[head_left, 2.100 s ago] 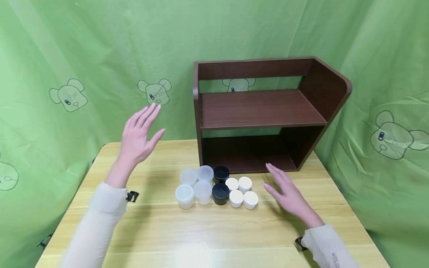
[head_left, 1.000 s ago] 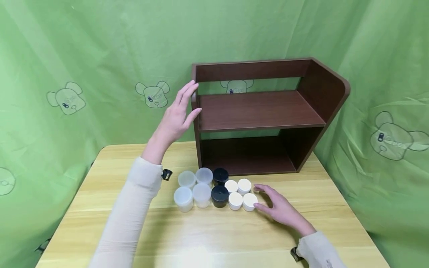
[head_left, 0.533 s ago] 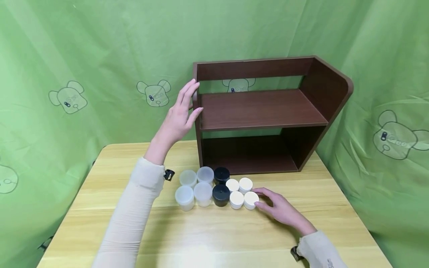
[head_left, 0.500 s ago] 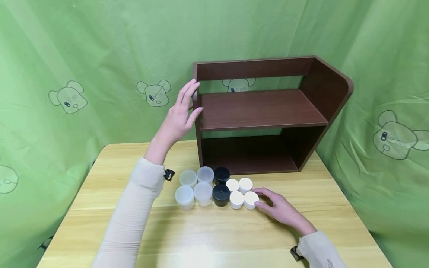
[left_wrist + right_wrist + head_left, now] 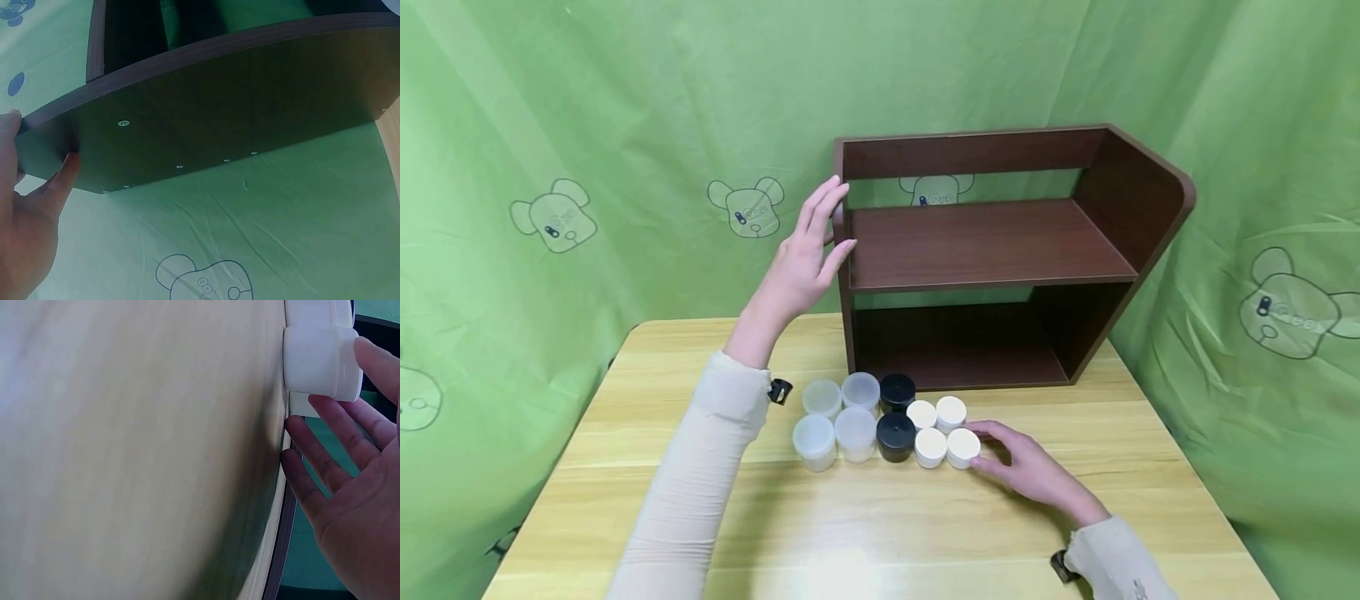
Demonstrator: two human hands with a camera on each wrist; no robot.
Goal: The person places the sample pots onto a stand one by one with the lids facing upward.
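Head view: right hand (image 5: 1033, 471) flat, fingertips touching small white round plastic jar (image 5: 962, 447) on counter (image 5: 880, 525) before dark wooden shelf (image 5: 985, 250); left hand (image 5: 805, 258) open against shelf's side. Probably light, rigid, smooth; best pinched around sides.

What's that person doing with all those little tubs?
A person sits at a wooden table with ten small lidded jars: four frosted, two black, four white. The right hand lies flat on the table, its fingertips touching the nearest white jar. The left hand rests with straight fingers against the left side panel of the brown shelf. Both shelf levels are bare, and no jar is lifted.
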